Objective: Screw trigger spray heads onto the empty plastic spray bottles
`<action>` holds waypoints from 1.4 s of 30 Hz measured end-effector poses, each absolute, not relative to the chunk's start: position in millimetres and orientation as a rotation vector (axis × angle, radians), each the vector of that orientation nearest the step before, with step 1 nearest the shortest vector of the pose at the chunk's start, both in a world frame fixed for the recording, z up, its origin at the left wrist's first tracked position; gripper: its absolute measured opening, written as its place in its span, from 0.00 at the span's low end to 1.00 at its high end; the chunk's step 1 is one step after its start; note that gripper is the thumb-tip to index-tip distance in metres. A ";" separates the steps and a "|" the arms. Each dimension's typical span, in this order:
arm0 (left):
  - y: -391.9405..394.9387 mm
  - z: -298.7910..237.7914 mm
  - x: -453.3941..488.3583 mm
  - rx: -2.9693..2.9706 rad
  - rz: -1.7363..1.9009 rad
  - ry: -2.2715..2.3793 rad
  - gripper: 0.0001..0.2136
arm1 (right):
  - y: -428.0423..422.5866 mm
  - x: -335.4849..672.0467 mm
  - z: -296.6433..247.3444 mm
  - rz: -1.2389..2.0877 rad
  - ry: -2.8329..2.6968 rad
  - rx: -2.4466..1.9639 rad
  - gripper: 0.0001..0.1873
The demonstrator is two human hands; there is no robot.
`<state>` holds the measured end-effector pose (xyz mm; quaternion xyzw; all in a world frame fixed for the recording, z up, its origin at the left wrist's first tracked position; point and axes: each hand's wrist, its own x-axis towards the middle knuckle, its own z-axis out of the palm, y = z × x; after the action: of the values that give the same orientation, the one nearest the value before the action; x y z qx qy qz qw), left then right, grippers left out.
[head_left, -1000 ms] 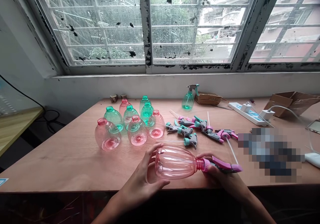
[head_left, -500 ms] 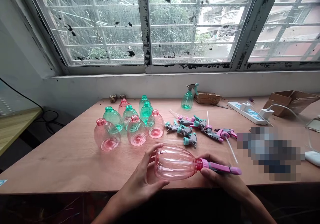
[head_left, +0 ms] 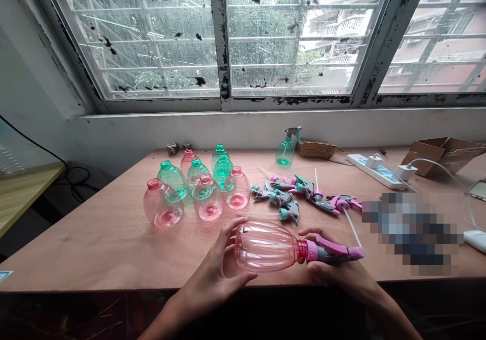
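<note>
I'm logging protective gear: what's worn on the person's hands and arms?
Nothing visible. The left hand and right hand are bare, without gloves or rings, and both forearms are bare too: no sleeves, watch or bands in view.

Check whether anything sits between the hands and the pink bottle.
Nothing visible does. The left hand cups the base of the pink bottle, held on its side, and the right hand grips the trigger head at its neck. The loose trigger heads lie farther back on the table, clear of both hands.
</note>
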<state>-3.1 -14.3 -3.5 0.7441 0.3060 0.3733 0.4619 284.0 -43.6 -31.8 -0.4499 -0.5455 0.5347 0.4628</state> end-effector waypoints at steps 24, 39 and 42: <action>-10.4 -13.7 -8.9 1.892 0.940 0.733 0.39 | -46.0 282.8 -28.6 1.136 -1.452 -1.215 0.16; -11.1 -10.2 -13.8 1.642 0.832 0.722 0.38 | -45.9 283.7 -32.1 1.253 -1.193 -1.160 0.21; -11.0 -11.7 -13.3 1.707 0.854 0.753 0.38 | -44.4 284.7 -32.1 1.277 -1.145 -1.136 0.22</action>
<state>-13.3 -11.0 -11.7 0.7116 0.3139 0.3560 0.5181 284.7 -44.4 -32.1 -0.4730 -0.4768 0.5317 0.5159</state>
